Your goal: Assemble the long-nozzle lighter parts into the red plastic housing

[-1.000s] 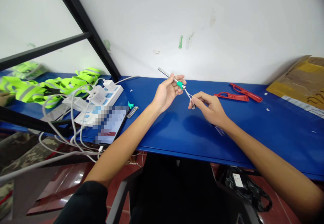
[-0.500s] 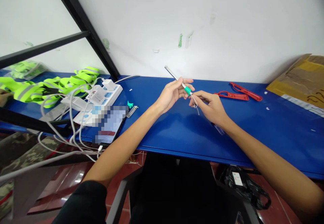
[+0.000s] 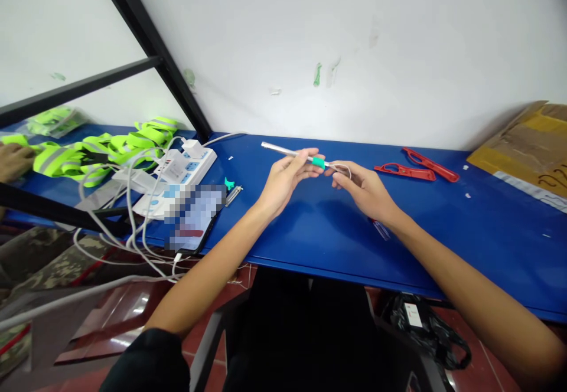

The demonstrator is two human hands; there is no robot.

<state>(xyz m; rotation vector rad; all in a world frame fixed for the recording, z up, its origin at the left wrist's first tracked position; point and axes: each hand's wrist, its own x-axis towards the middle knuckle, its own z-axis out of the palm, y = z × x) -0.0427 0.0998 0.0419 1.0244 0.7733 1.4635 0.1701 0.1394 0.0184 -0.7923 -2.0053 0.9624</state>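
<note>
Above the bench [image 3: 443, 232], the tube [image 3: 283, 151] now lies level.

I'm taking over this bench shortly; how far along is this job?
Done: a green band already sits on the silver metal rod. In hand: the left hand holds the rod while the right hand works a thin white wire at its end. Left: unclear; the red-handled tool lies untouched on the blue bench.

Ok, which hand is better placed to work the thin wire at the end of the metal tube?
Right, probably. The right hand has its fingers at the wire, past the green band. The left hand is wrapped around the tube, so it seems better left holding that steady.
</note>
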